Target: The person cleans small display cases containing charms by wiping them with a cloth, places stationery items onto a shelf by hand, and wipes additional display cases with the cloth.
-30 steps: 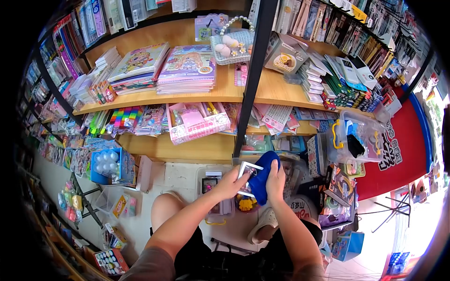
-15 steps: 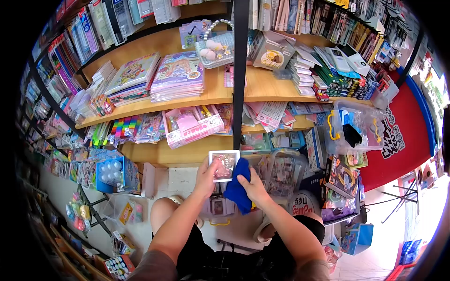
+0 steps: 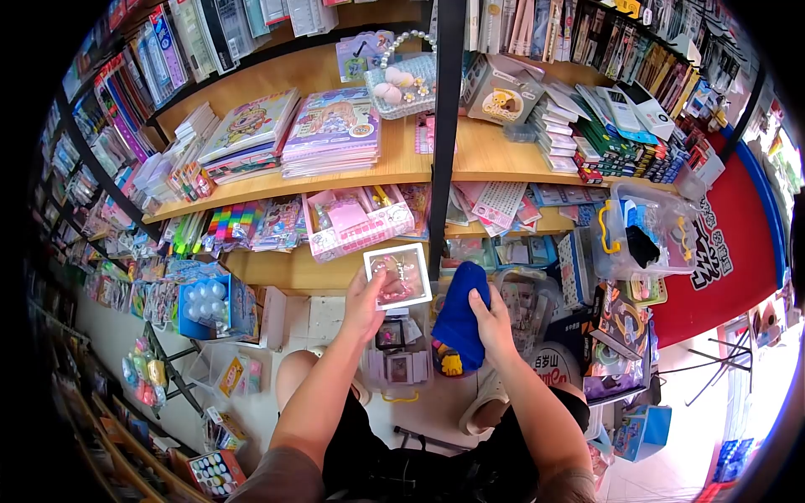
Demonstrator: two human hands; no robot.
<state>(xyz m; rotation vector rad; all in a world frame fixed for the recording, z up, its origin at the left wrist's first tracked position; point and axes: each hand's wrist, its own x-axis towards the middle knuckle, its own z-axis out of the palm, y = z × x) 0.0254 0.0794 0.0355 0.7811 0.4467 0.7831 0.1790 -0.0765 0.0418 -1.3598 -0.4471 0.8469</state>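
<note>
My left hand [image 3: 365, 306] grips a white-framed square box [image 3: 409, 267] with a clear front and pinkish trinkets showing inside. Its thumb lies over the front. In my right hand [image 3: 493, 323] is a blue cloth [image 3: 460, 306], hanging apart from the box. Below both hands, on the floor, a clear plastic bin [image 3: 394, 387] holds small framed boxes. A yellow piece [image 3: 451, 363] shows at the cloth's lower edge; whether it belongs to the bin I cannot tell.
Wooden shelves [image 3: 402, 169] ahead carry stacked books [image 3: 331, 134] and a pink box [image 3: 360, 235]. To the right stands a clear bin with yellow handles [image 3: 650, 251]. At left is a blue carton [image 3: 216, 310]. A black post [image 3: 446, 109] rises between the shelves.
My right hand has drawn the blue cloth away from the framed box, to the right. The box has tilted and come slightly up in my left hand. The view has shifted a little.
</note>
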